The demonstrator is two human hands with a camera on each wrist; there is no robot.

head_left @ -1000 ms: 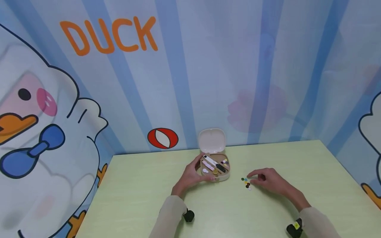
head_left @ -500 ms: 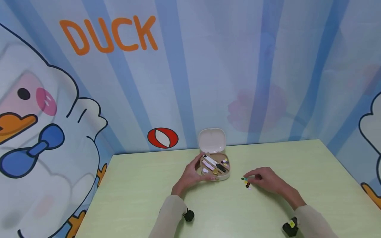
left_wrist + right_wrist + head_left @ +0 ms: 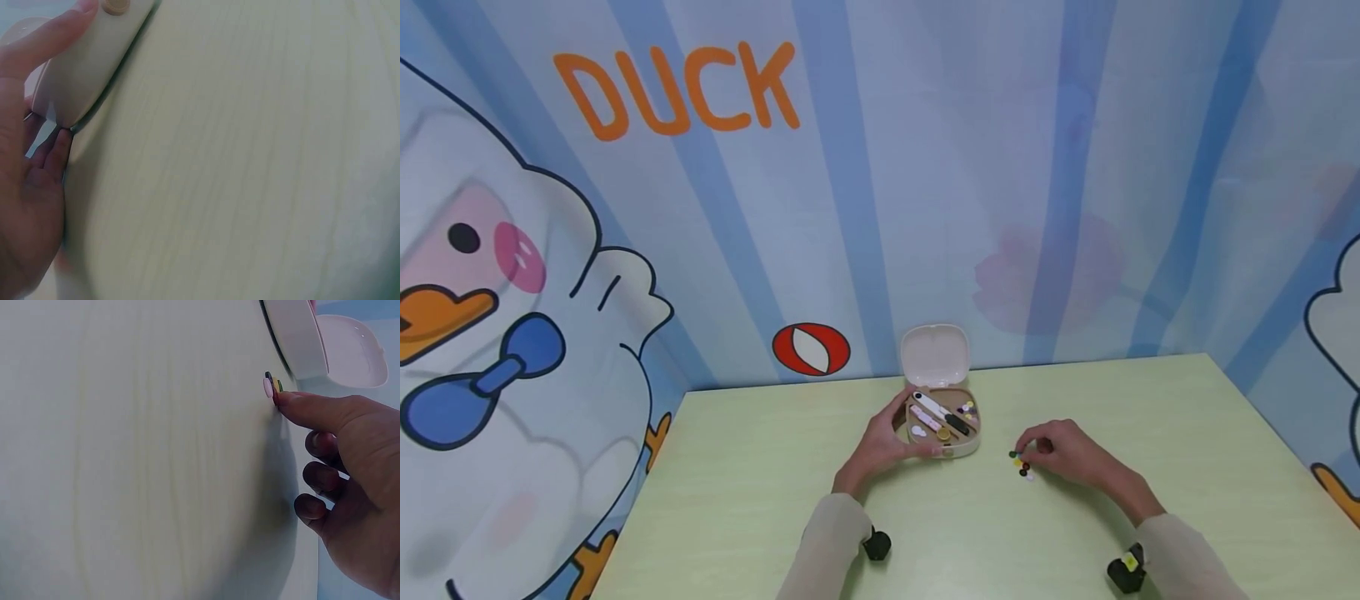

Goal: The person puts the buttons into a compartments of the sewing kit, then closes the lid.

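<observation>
Slightly leftward since a second ago, the right hand now has its index finger and thumb right at a small cluster of loose buttons; the left hand and the box sit where they did. Index and thumb nearly meet, but I cannot tell whether they pinch a button: the right wrist view shows the thumb covering the index fingertip and part of the cluster. Thumb along its front, fingers round its left side, the left hand grips the box, hiding that corner; the left wrist view cuts off most of the box. Its lid stands open at the table's back edge, and whether it touches the curtain behind is unclear. Inside lie a black-and-white tool and more small buttons, too tiny to count. A strip of table separates box from cluster; its surface runs on wide beyond both arms, while both sleeves leave the bottom of the head view.
</observation>
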